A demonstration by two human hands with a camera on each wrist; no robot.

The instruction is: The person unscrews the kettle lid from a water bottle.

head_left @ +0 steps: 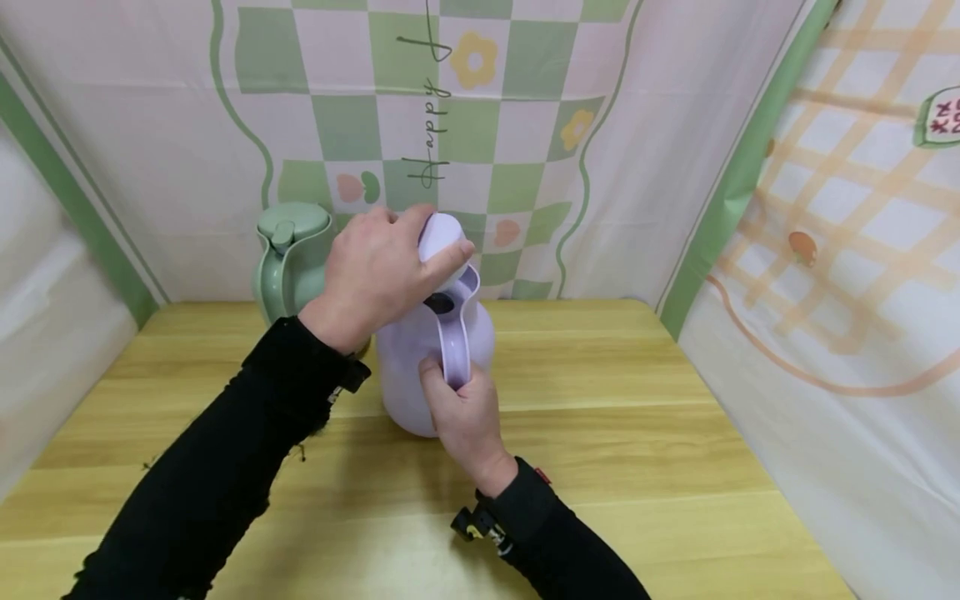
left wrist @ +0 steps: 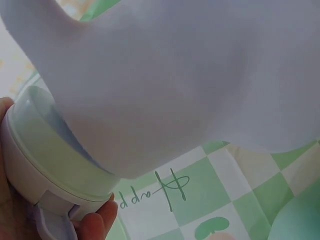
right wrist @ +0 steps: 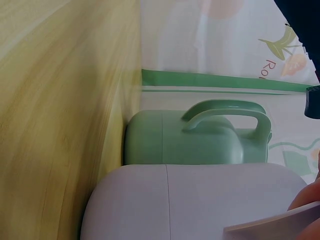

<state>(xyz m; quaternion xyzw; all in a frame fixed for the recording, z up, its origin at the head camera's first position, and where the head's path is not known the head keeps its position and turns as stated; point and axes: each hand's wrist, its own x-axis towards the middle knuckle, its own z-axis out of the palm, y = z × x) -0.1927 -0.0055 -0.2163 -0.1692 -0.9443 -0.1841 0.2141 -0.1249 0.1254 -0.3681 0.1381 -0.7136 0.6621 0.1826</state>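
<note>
A: where's the lilac thermos jug (head_left: 408,367) from where you're standing?

B: far-middle of the counter (head_left: 637,467), upright, handle (head_left: 455,354) facing near. right grip (head_left: 468,417) is wrapped round that, left grip (head_left: 375,267) has the lid (head_left: 441,236), tipped right at the mouth (head_left: 471,282), so left's the nearer one up there. green thermos jug (head_left: 296,218) sits far left.

A: any branding?

B: none i can read on either lol. backdrop (head_left: 532,50) says "Happy" sideways.
</note>
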